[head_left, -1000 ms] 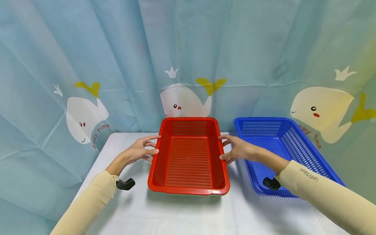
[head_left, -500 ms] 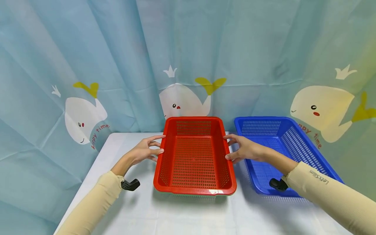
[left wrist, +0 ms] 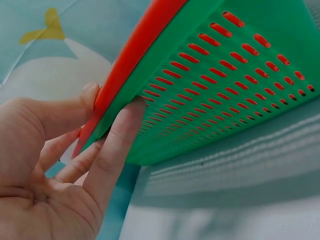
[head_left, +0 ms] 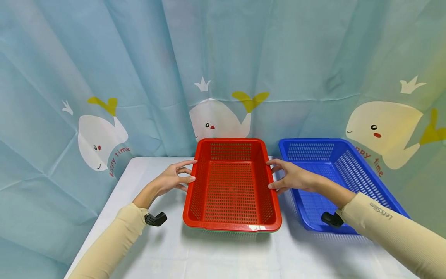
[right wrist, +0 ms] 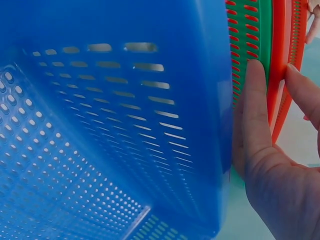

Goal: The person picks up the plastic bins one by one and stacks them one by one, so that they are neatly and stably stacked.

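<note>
A red slotted plastic basket [head_left: 230,176] sits nested inside a green basket [left wrist: 290,30], whose outer wall shows in both wrist views. My left hand [head_left: 170,179] grips the left rims, with the thumb [left wrist: 75,112] against the red rim and fingers below the green one. On the opposite side my right hand [head_left: 292,176] pinches both rims between thumb and fingers. The red basket holds nothing. Shadow lies below the pair; whether its base touches the table, I cannot tell.
A larger blue slotted basket [head_left: 315,170] stands on the white table [head_left: 223,259], close to the right of the stack. My right forearm passes over it. Behind the table hangs a blue curtain [head_left: 223,50] printed with whales.
Both hands and the nested baskets have shifted slightly to the right, toward the blue basket, mostly in the first half second. Both grips stay the same.
</note>
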{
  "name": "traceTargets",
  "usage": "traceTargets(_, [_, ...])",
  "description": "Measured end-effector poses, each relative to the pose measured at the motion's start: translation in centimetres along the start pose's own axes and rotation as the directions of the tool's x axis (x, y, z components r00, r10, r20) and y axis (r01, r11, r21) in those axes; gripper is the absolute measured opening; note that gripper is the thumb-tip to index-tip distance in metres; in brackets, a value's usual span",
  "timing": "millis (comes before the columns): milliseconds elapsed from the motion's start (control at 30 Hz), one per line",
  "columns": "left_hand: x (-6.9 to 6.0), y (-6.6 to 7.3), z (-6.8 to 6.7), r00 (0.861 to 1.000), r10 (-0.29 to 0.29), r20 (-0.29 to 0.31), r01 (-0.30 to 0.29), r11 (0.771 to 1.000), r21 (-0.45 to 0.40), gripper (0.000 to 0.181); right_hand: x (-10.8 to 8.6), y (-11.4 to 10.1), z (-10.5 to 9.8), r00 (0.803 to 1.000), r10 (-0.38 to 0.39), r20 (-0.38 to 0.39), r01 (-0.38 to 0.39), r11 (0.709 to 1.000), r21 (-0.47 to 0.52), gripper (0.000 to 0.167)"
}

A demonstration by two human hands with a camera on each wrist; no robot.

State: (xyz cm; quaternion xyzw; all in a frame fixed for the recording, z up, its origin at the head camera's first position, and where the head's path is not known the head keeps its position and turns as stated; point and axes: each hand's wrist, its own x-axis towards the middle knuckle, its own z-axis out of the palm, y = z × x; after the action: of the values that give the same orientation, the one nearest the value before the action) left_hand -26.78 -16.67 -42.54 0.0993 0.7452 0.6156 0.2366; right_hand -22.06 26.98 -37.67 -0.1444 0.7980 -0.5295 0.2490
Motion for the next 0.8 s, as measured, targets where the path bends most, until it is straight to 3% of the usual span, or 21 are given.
traceTargets(800, [0.08, -0.02, 0.00, 1.000, 0.000, -0.004, 0.000, 1.000, -0.011, 0.069, -0.07, 0.20, 0.03, 1.000, -0.021, -0.007, 0.021, 1.000, -0.013, 0.087])
